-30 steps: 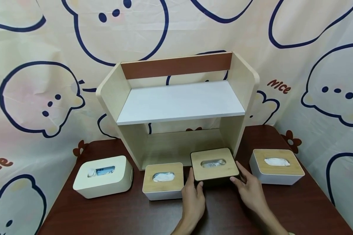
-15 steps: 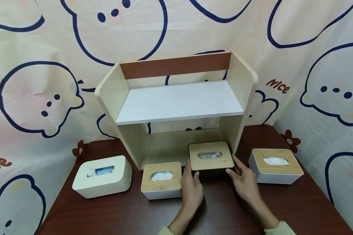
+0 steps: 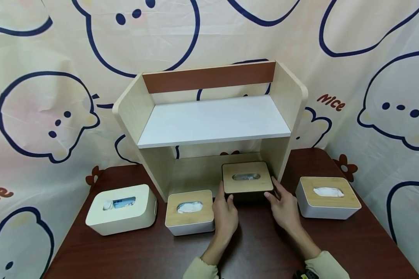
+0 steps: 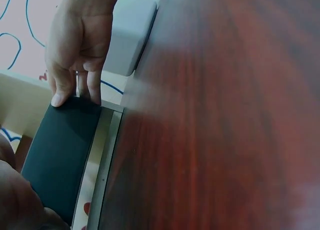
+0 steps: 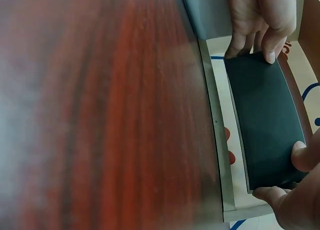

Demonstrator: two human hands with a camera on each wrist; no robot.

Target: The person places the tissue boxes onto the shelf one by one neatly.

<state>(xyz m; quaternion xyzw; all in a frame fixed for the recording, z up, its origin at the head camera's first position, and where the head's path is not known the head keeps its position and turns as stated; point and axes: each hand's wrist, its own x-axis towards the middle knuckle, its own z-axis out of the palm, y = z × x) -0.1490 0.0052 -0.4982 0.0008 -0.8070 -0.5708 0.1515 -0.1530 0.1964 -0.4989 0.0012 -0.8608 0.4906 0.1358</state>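
Both hands hold a tissue box with a black body and a wooden lid (image 3: 247,177). It sits at the right end of the shelf unit's lower compartment, its front part near the opening. My left hand (image 3: 225,215) grips its left side and my right hand (image 3: 284,205) its right side. The thumbs press the front face while the other fingers lie along the ends, as the left wrist view shows of the right hand (image 4: 82,44). Close beside my left hand stands a smaller white tissue box with a wooden lid (image 3: 189,211). What lies under the black box is hidden.
A cream shelf unit (image 3: 150,166) with a white middle board (image 3: 213,122) stands on the dark brown table (image 3: 258,252). An all-white tissue box (image 3: 121,209) is at the left. Another white box with a wooden lid (image 3: 328,197) stands right of the unit.
The black tissue box has moved away from me and slightly left, further into the lower compartment, with both hands following. The small white box beside my left hand has shifted slightly left.
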